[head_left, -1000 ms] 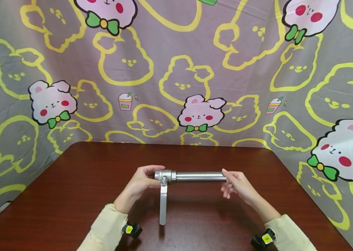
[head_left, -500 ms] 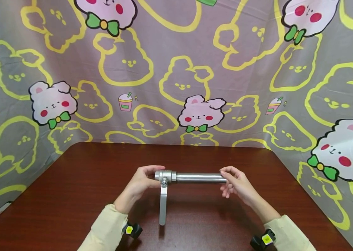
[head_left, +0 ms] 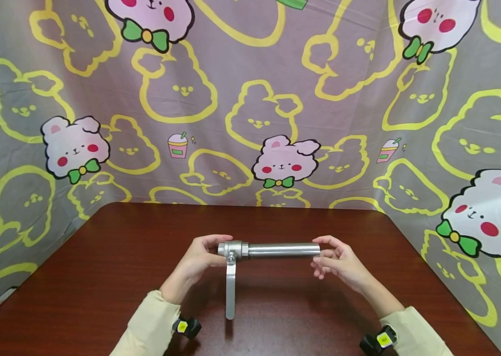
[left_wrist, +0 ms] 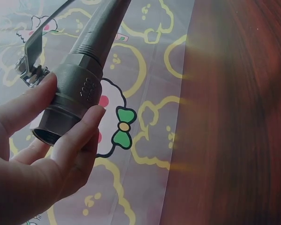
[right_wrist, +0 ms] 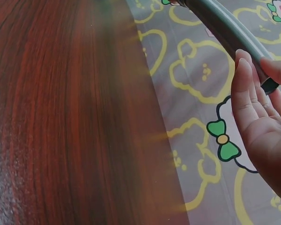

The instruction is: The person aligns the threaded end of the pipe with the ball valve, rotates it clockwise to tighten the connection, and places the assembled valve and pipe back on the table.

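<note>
A silver ball valve is held level above the table, its flat lever handle pointing toward me. A straight steel pipe runs from the valve's right end, with threads showing at the joint in the left wrist view. My left hand grips the valve body at its open left end, thumb on one side and fingers on the other. At the pipe's free end, my right hand holds it lightly between thumb and fingertips. In the right wrist view, the fingers lie along the pipe's side near its dark open end.
The reddish-brown wooden table lies under both hands. A grey-pink curtain with rabbit prints surrounds it at the back and sides. Black wrist cameras are strapped to both cream sleeves.
My right thumb has shifted from across the front of the pipe's end to its lower side, uncovering the end. The left hand and valve have stayed nearly in place.
</note>
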The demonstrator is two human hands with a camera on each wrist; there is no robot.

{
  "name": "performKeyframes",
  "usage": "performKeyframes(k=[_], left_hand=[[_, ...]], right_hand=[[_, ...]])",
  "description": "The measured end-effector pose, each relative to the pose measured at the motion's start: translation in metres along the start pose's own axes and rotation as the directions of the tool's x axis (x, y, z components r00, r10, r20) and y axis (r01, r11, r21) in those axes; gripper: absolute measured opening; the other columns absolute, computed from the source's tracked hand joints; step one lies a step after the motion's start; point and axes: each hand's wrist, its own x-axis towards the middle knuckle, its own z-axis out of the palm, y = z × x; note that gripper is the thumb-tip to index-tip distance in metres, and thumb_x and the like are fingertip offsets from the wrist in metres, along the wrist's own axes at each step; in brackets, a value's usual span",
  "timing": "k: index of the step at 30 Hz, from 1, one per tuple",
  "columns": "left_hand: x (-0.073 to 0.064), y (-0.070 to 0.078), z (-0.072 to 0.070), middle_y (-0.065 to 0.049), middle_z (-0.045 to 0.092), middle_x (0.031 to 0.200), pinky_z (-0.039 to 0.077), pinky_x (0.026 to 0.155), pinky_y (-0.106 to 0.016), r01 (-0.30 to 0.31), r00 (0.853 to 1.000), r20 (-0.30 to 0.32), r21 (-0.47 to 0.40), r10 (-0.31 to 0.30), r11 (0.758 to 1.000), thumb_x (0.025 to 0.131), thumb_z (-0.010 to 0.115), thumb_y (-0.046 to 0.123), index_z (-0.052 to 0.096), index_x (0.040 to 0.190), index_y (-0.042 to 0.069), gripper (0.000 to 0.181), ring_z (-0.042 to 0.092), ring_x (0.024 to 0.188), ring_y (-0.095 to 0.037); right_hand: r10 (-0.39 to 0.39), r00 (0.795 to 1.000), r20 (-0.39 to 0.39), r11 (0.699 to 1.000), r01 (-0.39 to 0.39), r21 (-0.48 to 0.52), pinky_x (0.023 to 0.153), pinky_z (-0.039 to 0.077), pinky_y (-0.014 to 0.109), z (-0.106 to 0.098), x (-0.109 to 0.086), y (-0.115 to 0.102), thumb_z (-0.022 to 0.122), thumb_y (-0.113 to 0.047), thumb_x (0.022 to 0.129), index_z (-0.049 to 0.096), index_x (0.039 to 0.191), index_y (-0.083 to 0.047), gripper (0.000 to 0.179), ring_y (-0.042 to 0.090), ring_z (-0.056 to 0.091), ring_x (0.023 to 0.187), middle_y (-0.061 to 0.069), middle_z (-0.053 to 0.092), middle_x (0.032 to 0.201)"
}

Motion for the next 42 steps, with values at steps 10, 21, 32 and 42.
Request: performKeyframes(k=[10, 21, 32, 42], left_hand=[[0.0005, -0.0003, -0.0007, -0.009, 0.061, 0.089, 0.045, 0.055, -0.026, 0.018, 1.000, -0.011, 0.009, -0.018, 1.000, 0.061, 0.060, -0.015, 0.055, 0.110, -0.013, 0.050, 0.053, 0.072, -0.018], [0.0010, -0.0006, 0.0008, -0.008, 0.061, 0.089, 0.046, 0.057, -0.027, 0.019, 1.000, 0.009, 0.019, -0.019, 1.000, 0.062, 0.060, -0.015, 0.053, 0.112, -0.014, 0.051, 0.053, 0.072, -0.018], [0.0020, -0.0013, 0.0005, -0.008, 0.061, 0.088, 0.046, 0.057, -0.026, 0.016, 1.000, 0.007, 0.036, -0.016, 0.999, 0.062, 0.062, -0.014, 0.055, 0.111, -0.013, 0.049, 0.053, 0.072, -0.018], [0.0017, -0.0009, -0.0010, -0.008, 0.061, 0.088, 0.046, 0.058, -0.027, 0.013, 1.000, -0.005, 0.036, -0.013, 0.999, 0.062, 0.062, -0.015, 0.052, 0.112, -0.015, 0.051, 0.053, 0.073, -0.019]], right_hand=[[0.073, 0.995, -0.062, 0.996, -0.076, -0.044, 0.050, 0.049, 0.026, 0.0029, 0.0018, 0.0008, 0.045, 0.005, 0.089, 0.045, 0.108, 0.003, 0.020, 0.018, 0.062, 0.058, 0.010, 0.064, 0.073], [0.104, 0.969, -0.225, 0.987, -0.129, -0.097, 0.050, 0.049, 0.026, 0.0075, 0.0040, 0.0014, 0.046, -0.004, 0.091, 0.058, 0.082, -0.008, 0.016, 0.016, 0.061, 0.055, 0.007, 0.062, 0.066], [0.061, 0.980, -0.187, 0.994, -0.077, -0.075, 0.052, 0.049, 0.026, 0.0060, 0.0026, 0.0033, 0.050, 0.002, 0.088, 0.054, 0.103, -0.013, 0.022, 0.019, 0.062, 0.058, 0.008, 0.062, 0.073], [0.013, 0.998, -0.069, 0.993, -0.021, -0.114, 0.057, 0.050, 0.027, -0.0006, 0.0010, 0.0036, 0.052, 0.012, 0.081, 0.049, 0.107, 0.000, 0.029, 0.018, 0.062, 0.067, 0.008, 0.061, 0.083]])
